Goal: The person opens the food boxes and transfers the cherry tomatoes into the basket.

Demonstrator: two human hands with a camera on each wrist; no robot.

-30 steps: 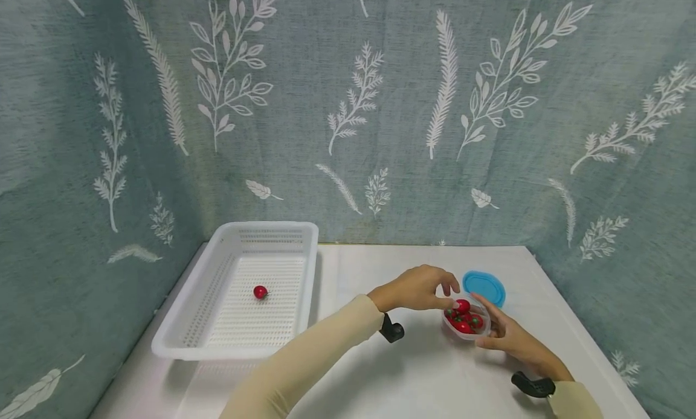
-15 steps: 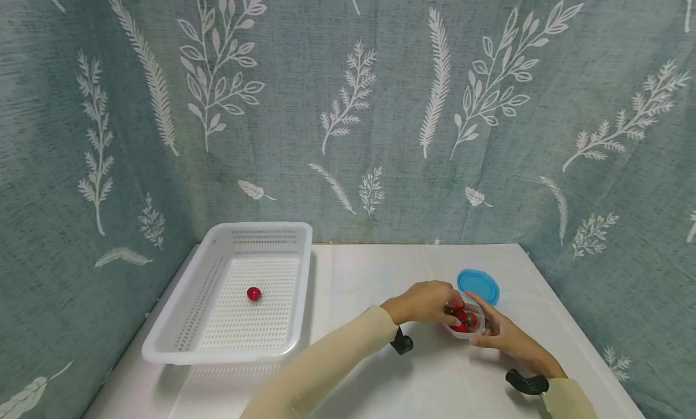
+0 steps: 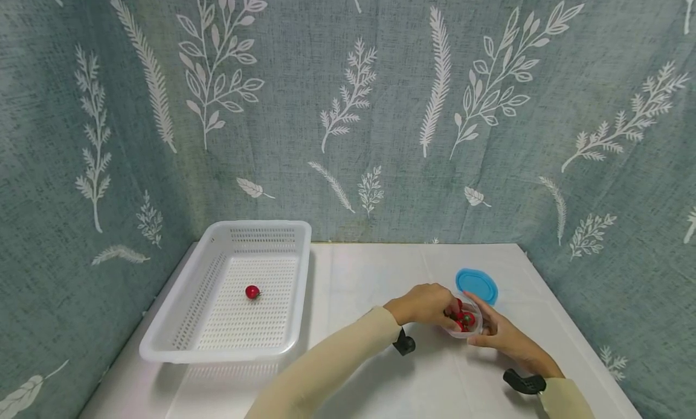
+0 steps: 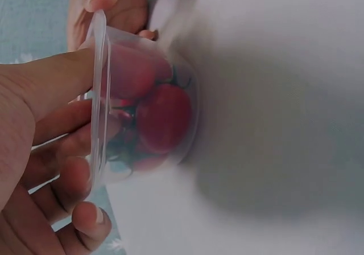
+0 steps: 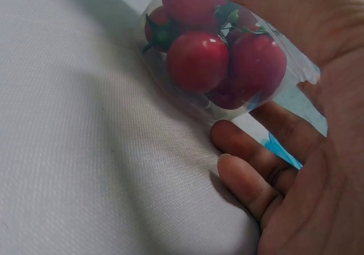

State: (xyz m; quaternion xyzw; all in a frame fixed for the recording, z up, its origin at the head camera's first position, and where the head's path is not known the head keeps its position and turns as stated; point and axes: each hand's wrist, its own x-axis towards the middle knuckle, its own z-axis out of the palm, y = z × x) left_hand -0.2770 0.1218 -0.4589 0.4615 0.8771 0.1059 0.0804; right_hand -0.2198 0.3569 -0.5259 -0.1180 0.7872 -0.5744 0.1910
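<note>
A small clear plastic tub [image 3: 478, 327] of red cherry tomatoes [image 4: 165, 118] stands on the right of the table. My left hand [image 3: 429, 304] reaches over its rim, thumb and bent fingers among the tomatoes. The tub wall and fruit hide the fingertips in the left wrist view, so a pinch on one tomato cannot be confirmed. My right hand [image 3: 508, 340] holds the tub from its right side, thumb and fingers curved round the wall. In the right wrist view, green stems show on the tomatoes [image 5: 199, 61] through the plastic.
A large white perforated basket [image 3: 301, 298] stands on the left, with one cherry tomato [image 3: 252, 292] on its floor. Behind the tub lies a blue lid [image 3: 476, 285]. White cloth [image 3: 375, 268] covers the table, and patterned curtains [image 3: 402, 105] rise at its back and sides.
My left hand has lowered from above the tub to inside it, its fingers now deeper among the tomatoes. The right hand stays on the tub. The head view has shifted slightly.
</note>
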